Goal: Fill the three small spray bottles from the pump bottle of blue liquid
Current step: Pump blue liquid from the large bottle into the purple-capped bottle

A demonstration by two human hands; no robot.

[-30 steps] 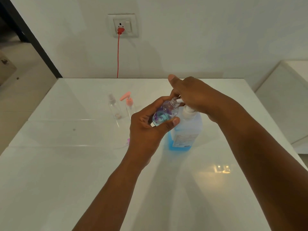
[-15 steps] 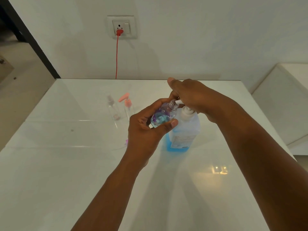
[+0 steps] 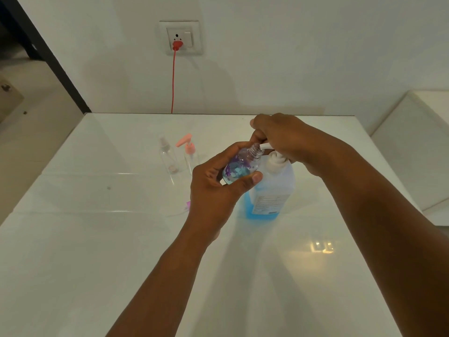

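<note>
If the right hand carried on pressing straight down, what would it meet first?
The right hand rests over the white pump head of the blue liquid bottle, so it would likely meet that pump head first; actual contact is hidden.

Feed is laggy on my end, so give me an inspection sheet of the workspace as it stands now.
Surface: glossy white table, lamp glare near its right side.
Job's things: large pump bottle of blue liquid upright; small clear bottle with purple print, uncapped, tilted with its neck at the white pump nozzle; clear capped spray bottle and clear bottle with pink pump upright, apart at the back.
Clutter: small pink bit by the left wrist, unidentifiable.
Hands: left hand grips the printed bottle; right hand rests on the pump head.
Cables: red cord plugged into wall socket.
Surroundings: white wall, white unit right.
</note>
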